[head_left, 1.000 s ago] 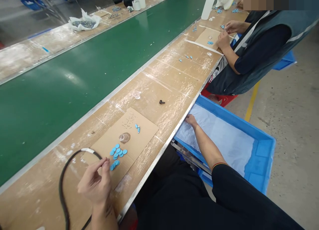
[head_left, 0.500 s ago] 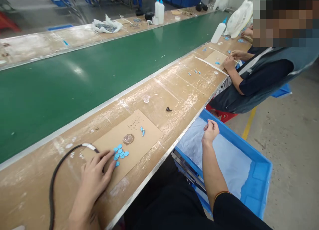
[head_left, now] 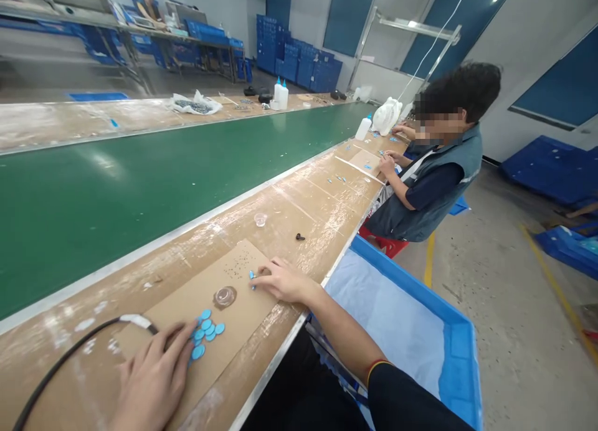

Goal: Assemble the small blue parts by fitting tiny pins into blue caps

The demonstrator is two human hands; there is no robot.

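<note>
My left hand (head_left: pixel 152 375) lies flat on the cardboard sheet (head_left: pixel 243 306), fingers stretched out, fingertips touching a pile of several small blue discs (head_left: pixel 205 334). My right hand (head_left: pixel 280 280) rests on the sheet's far corner, its fingers pinched at a small blue part (head_left: pixel 252 275). A small clear dish (head_left: pixel 225 296) sits between the two hands. Tiny dark specks are scattered on the cardboard beyond it.
A black cable (head_left: pixel 60 362) curves past my left hand. A clear cup (head_left: pixel 260 219) and a small black part (head_left: pixel 299 236) lie further along the bench. The green conveyor belt (head_left: pixel 140 175) runs at the left. A blue crate (head_left: pixel 420 331) with white lining stands at my right. A seated co-worker (head_left: pixel 430 182) works further on.
My right hand rose from the blue crate and came over onto the cardboard at the small blue part. My left hand went from pinched and lifted to flat on the blue discs. The view tilted up.
</note>
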